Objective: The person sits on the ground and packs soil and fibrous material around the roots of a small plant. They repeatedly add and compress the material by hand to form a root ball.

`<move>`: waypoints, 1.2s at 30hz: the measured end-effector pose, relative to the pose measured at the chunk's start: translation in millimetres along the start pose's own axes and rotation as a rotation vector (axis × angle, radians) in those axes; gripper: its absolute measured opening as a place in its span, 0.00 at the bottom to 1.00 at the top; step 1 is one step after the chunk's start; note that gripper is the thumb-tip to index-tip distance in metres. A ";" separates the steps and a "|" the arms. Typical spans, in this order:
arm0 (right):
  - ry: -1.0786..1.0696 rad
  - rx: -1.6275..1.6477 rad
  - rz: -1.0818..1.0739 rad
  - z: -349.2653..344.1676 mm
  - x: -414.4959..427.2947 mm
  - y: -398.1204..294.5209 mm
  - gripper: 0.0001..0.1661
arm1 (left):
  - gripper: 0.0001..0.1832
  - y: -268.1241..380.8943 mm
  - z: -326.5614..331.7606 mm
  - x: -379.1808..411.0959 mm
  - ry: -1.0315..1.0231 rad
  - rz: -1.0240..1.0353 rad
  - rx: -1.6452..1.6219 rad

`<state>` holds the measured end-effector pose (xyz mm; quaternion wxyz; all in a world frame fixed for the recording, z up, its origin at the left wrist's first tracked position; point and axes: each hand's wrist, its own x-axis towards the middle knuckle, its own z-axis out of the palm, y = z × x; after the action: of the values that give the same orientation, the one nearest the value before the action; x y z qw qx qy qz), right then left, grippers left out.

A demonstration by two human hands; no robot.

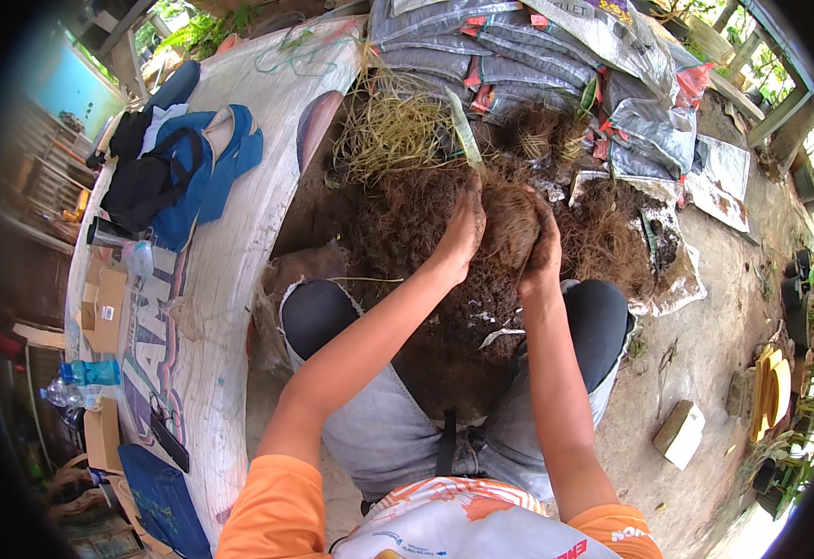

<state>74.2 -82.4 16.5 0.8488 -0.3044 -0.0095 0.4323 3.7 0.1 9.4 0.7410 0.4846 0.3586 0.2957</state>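
A brown, fibrous root ball (510, 220) is clasped between my two hands above a heap of dark soil and fine roots (407, 216). My left hand (466, 227) presses its left side, with soil on the fingers. Against its right side lies my right hand (544, 244), dark with soil, its fingertips partly hidden. A long mottled leaf (464, 129), like a snake plant's, rises just above the root ball; whether it joins it is hard to tell. Beyond my left hand sits a tangle of dry, straw-like fibre (400, 133).
Grey filled sacks (518, 70) are stacked ahead. A root mass (606, 237) lies on a torn white sack (686, 279) at right. A banner-covered table (218, 279) on the left carries a blue bag (197, 189), bottles (92, 374) and cardboard boxes (106, 307). A block (679, 433) rests on the floor.
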 end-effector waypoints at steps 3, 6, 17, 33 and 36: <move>-0.133 0.152 0.060 -12.6 4.3 -4.3 0.21 | 0.37 12.3 6.8 -13.6 0.117 0.368 0.446; -0.181 0.195 0.070 -3.5 -1.5 -6.4 0.21 | 0.30 40.1 -1.5 -25.5 -0.046 0.958 0.809; -0.090 0.179 0.111 -30.6 1.9 10.4 0.21 | 0.09 2.7 -4.3 -14.6 -0.236 1.168 0.772; -0.115 -0.137 0.091 -38.2 -3.9 5.8 0.22 | 0.18 -9.8 -9.1 -25.8 -0.237 1.180 0.862; -0.031 -0.107 0.126 -36.4 -5.4 5.7 0.21 | 0.16 -11.0 -13.3 -20.6 -0.305 1.133 0.811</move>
<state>76.8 -102.4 -14.8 0.8022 -0.3426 -0.0264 0.4883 -17.9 -13.3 0.6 0.2767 0.8700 0.0257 0.4073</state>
